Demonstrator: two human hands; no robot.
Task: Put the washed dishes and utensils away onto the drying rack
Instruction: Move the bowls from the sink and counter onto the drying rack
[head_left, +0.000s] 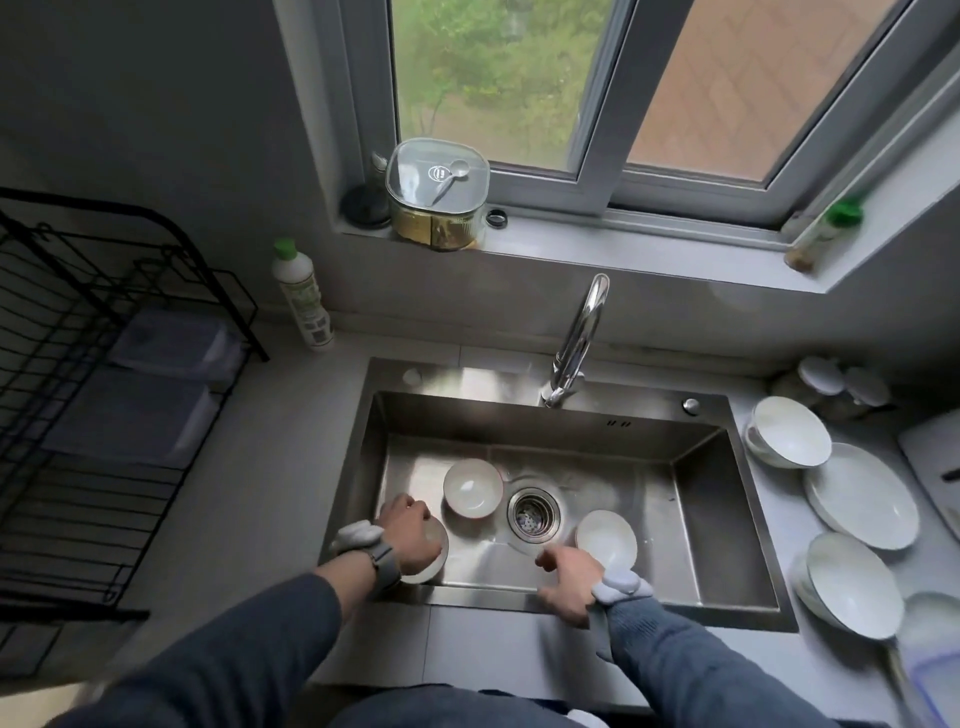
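Bowl (431, 558) under L hand (408, 538); 2nd bowl (607, 538) touching R hand (569, 577).

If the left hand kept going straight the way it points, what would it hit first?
The left hand, already resting on a bowl, points toward the sink's far-left corner. Probably the sink wall comes first; depth is unclear.

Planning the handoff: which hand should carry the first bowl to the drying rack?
Left. The left hand already rests on a bowl at the sink's left end, nearest the drying rack. The right hand is farther away.
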